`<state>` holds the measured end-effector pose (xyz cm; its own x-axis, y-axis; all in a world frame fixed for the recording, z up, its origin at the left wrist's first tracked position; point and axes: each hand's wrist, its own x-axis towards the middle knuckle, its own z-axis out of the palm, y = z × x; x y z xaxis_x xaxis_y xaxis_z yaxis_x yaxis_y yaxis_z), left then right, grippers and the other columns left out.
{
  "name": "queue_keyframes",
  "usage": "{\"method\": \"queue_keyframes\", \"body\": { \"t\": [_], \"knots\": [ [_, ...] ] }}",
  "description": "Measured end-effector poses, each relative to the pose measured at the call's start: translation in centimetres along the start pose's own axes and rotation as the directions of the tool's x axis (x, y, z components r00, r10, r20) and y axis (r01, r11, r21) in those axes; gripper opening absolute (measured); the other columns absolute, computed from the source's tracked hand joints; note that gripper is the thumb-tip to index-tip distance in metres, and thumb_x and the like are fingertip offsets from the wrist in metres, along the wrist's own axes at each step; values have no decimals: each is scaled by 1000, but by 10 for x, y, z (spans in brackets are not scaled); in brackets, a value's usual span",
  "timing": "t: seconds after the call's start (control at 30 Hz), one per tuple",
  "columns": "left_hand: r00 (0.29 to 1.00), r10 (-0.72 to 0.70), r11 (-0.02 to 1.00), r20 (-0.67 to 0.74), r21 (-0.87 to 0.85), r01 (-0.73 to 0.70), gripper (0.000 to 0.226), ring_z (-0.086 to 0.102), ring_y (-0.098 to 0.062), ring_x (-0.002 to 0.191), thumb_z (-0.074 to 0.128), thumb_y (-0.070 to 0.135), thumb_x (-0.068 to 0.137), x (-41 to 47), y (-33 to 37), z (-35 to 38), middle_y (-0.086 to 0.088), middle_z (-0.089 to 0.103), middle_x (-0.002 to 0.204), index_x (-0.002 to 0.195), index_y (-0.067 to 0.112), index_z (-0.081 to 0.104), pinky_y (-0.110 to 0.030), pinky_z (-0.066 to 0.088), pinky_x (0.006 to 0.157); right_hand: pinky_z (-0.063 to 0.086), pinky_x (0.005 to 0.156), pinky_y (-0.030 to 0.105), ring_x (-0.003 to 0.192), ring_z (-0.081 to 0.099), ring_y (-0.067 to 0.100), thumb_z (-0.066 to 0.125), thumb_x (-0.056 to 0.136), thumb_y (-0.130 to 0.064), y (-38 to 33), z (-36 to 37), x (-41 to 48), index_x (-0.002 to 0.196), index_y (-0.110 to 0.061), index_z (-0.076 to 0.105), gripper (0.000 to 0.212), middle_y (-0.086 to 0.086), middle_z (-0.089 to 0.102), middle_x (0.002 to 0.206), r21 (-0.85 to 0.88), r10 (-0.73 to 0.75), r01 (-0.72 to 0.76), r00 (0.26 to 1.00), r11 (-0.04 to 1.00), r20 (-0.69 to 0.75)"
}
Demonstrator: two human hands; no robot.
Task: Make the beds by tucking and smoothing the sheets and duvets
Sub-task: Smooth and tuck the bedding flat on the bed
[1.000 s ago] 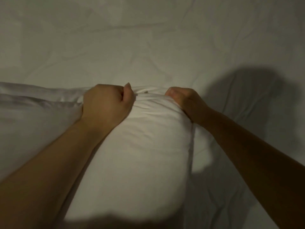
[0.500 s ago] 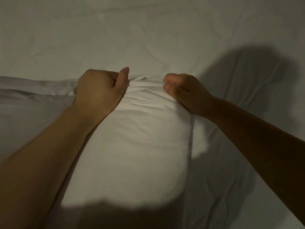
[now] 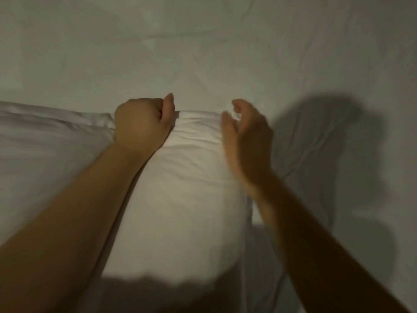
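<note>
Bedding, seen from the head view in dim light. A white sheet (image 3: 203, 53) covers the mattress from 9 o'clock through 12 to 3 o'clock, creased, with long folds running toward 3 o'clock. A plump white pillow (image 3: 180, 199) lies on it, filling the middle of the view down to 6 o'clock, its far edge at about 12 o'clock of centre and its seam along the 3 o'clock side. More white bedding (image 3: 45, 143) lies against the pillow at 9 o'clock; whether it is a second pillow or a folded duvet cannot be told.

Left hand (image 3: 144, 123), at 10 o'clock of centre: clenched on the pillow's far edge, knuckles curled over it, thumb upright against the cloth. The fabric is bunched into small creases just beside the thumb. The forearm lies along the pillow's 9 o'clock flank.

Right hand (image 3: 248, 136), at 2 o'clock of centre: released, grasping nothing, fingers loosely curved, thumb held apart. It is blurred. It stands over the pillow's far corner on the 3 o'clock side; contact with the cloth cannot be confirmed.

A dark shadow (image 3: 327, 132) falls on the sheet at 3 o'clock, and another crosses the pillow's near end at 6 o'clock.
</note>
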<state>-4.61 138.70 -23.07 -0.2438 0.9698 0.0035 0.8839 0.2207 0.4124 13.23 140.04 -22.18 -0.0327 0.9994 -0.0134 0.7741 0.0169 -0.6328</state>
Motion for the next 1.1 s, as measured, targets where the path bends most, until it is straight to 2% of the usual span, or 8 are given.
{"method": "queue_keyframes", "body": {
  "t": [0.1,0.2,0.33,0.4,0.63,0.77,0.9,1.1],
  "knots": [
    [996,77,996,-48,55,-74,48,54,-35,60,28,34,95,-3,9,-25,-19,58,66,69,4,55,-36,31,54,26,110,52,130,43,26,38,87,-39,-55,-5,-65,132,-23,54,50,3,53,138,-147,-165,197,965,969,204],
    [990,119,991,-73,74,-113,41,59,-39,93,34,26,93,-39,7,-73,-22,65,100,104,0,64,-42,41,82,15,111,52,135,39,22,34,87,-44,-53,2,-77,133,-30,54,52,-4,50,142,-197,-130,177,965,964,228],
    [999,-14,944,-52,329,31,47,37,-34,132,33,31,95,-121,-29,-140,-16,46,140,132,9,51,-50,22,107,8,113,54,143,24,17,18,86,-55,-29,7,-59,143,-37,38,63,-11,33,153,-307,-33,150,935,940,353],
    [988,-142,905,-66,396,157,50,34,-34,134,32,35,95,-134,-53,-145,-17,40,145,136,12,47,-54,22,106,4,114,55,146,13,15,18,91,-55,-35,8,-61,147,-39,27,59,-11,21,157,-331,-18,169,910,928,415],
    [968,-247,889,-31,390,239,61,30,-32,138,23,47,92,-148,-51,-152,-15,35,149,142,17,40,-56,16,107,-8,113,56,147,-6,22,16,97,-58,-70,-31,-83,152,-34,4,61,-6,-3,161,-389,30,176,883,904,469],
    [970,-236,897,-54,372,239,59,23,-32,141,20,48,95,-187,-32,-168,-13,28,152,146,21,32,-56,15,108,-9,114,56,147,-7,22,19,96,-60,-106,-55,-131,152,-33,3,64,-5,-5,161,-313,-65,245,870,918,489],
    [928,-348,865,-135,335,374,55,11,-27,145,26,48,99,-241,-19,-184,-8,15,157,149,27,21,-55,8,111,-8,113,56,147,-10,22,19,96,-61,-144,-64,-173,152,-32,1,65,-5,-7,161,-228,-201,359,834,905,514],
    [790,-580,731,-199,300,613,59,1,-28,145,13,55,95,-314,-56,-217,-4,3,159,150,35,10,-57,4,114,-8,112,58,146,-16,23,18,94,-65,-217,-42,-234,151,-37,-6,67,-6,-14,160,-131,-484,665,650,736,586]
  ]
}}
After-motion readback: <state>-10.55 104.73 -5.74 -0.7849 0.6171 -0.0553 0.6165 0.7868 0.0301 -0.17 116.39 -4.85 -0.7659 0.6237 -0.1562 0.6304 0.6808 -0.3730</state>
